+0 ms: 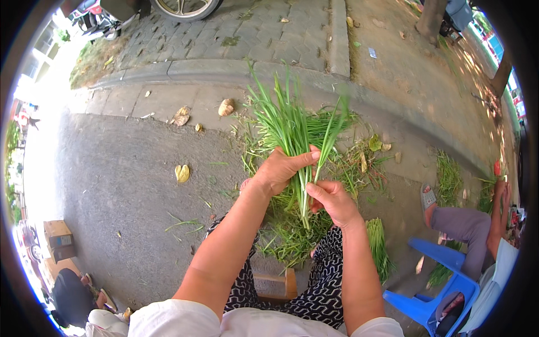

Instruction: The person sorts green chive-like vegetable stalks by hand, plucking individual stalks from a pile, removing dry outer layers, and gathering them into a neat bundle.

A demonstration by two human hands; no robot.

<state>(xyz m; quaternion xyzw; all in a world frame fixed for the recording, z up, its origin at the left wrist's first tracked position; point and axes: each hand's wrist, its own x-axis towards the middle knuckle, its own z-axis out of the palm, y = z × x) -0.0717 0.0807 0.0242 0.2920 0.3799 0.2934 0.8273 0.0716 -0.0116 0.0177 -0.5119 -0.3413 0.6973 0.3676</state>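
Note:
My left hand is wrapped round a bunch of garlic chives, leaves pointing away from me and pale stem ends toward me. Close on its right, my right hand pinches the lower end of a few chive leaves that stand apart from the bunch. More green chives lie on the ground behind the bunch. Beneath my hands, between my legs, spreads a loose heap of green trimmings. A neater bundle of chives lies beside my right leg.
A wooden stool shows between my legs. At the right are a blue plastic chair and another person's leg in grey trousers. A stone curb runs across beyond the greens. Cardboard boxes stand at the left.

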